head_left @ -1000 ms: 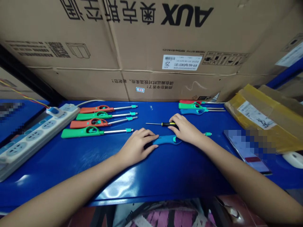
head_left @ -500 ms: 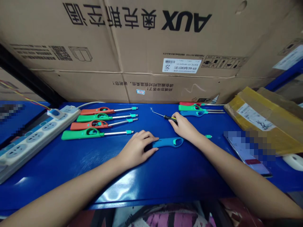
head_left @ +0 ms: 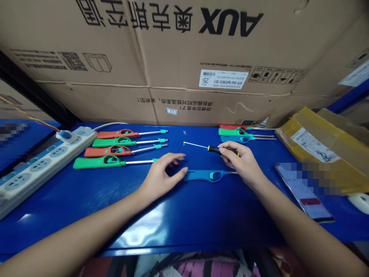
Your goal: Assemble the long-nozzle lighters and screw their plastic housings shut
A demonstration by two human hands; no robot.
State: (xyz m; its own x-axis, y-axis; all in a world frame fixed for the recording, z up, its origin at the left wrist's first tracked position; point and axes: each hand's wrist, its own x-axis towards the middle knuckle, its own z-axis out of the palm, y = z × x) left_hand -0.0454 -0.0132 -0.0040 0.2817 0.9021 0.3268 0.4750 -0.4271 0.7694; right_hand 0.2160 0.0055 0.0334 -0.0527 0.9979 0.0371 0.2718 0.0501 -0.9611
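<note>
In my right hand [head_left: 240,159] is a screwdriver [head_left: 215,149] with a black and yellow handle, its thin shaft pointing left above the table. Just below it, a blue long-necked lighter [head_left: 203,176] lies flat, with its metal neck running right, partly hidden by my right hand. My left hand [head_left: 163,173] is open at the lighter's handle end, thumb and fingers apart. The thumb tip is at or very near the handle; I cannot tell if it touches. The fingers also cover the neck end of a green lighter [head_left: 99,162].
More orange and green lighters [head_left: 115,142] lie in a row at left, beside a white power strip [head_left: 40,163]. Red, green and blue lighters [head_left: 235,131] lie at back right. A yellow-taped parcel [head_left: 300,130] and a phone [head_left: 305,196] are at right. A large carton [head_left: 173,50] stands behind.
My left hand has lifted its fingers off the blue lighter and spread them. My right hand has moved right and slightly nearer with the screwdriver, whose shaft now lies more level.
</note>
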